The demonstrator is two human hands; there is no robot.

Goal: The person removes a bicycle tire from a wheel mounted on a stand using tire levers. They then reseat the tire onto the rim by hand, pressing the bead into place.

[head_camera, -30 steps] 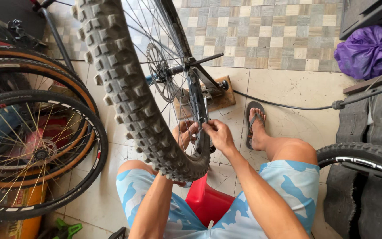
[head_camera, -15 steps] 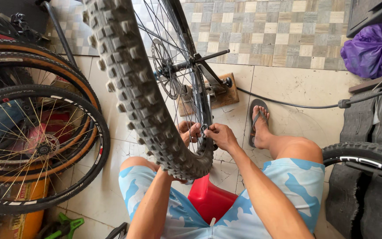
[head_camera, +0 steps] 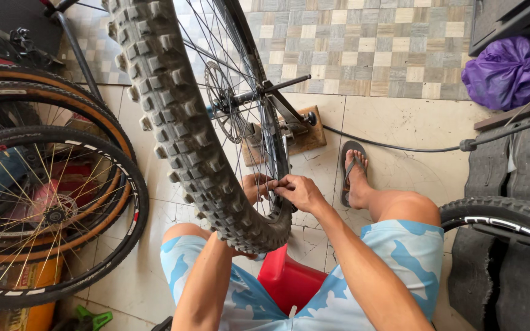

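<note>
A large black bicycle wheel with a chunky knobbly tyre (head_camera: pixel 179 129) stands upright on edge in front of the seated person, its lowest part between the knees above a red plastic stool (head_camera: pixel 286 282), which puts the rim within easy reach of both hands. Its plane runs away from the person, and its axle lies crosswise, held by a stand on a small wooden block (head_camera: pixel 305 138) on the pale tiled floor (head_camera: pixel 400 129). The right hand (head_camera: pixel 299 193) rests at the inner rim with fingers curled and pinched close around something small at a spoke; what it grips is too small to tell. The left hand (head_camera: pixel 256 187), partly hidden behind the tyre, has bent fingers touching the same spot, seemingly steadying it. Spare spoked wheels (head_camera: pixel 50 208) lean on the left.
</note>
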